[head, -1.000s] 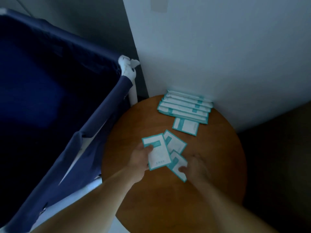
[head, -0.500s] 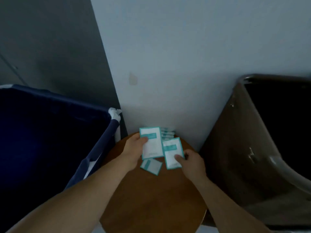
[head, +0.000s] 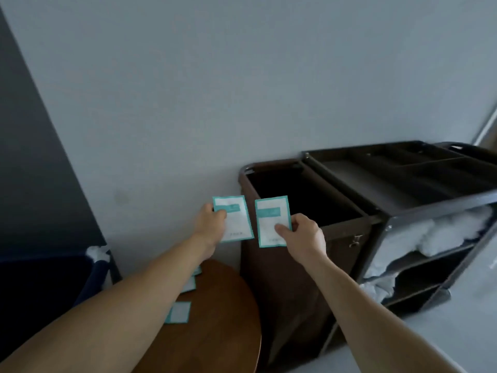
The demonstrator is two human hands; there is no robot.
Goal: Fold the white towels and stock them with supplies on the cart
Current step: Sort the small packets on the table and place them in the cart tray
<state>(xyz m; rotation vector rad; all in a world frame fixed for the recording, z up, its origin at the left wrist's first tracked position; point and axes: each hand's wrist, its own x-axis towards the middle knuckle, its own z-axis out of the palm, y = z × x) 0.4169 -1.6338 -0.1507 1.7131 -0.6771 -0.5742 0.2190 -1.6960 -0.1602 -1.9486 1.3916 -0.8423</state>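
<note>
On my far left I see a dark blue hamper (head: 40,286) low in the corner, with a bit of white cloth (head: 97,253) bunched on its near post. Just right of it stands a round wooden table (head: 220,332); one teal-edged packet (head: 179,312) lies flat on it, and a few more packets (head: 190,284) peek out from behind my left forearm. My left hand (head: 211,227) is raised in front of the wall (head: 242,90), its thumb and fingers pinching the left packet (head: 238,224) by its left edge, held upright. Just beside it, not touching, the right packet (head: 271,216) is pinched at its lower right by my right hand (head: 304,235), thumb on the front face. Both packets hang in the air above the table's far edge and the near corner of the brown bag (head: 282,292), whose mouth gapes dark. The bag is fixed to the cart (head: 387,232), which stands along the wall; its top tray (head: 357,179) is split into compartments, and white towels (head: 451,232) sit crumpled on the upper shelf, with more white cloth (head: 382,286) on the shelf below.
</note>
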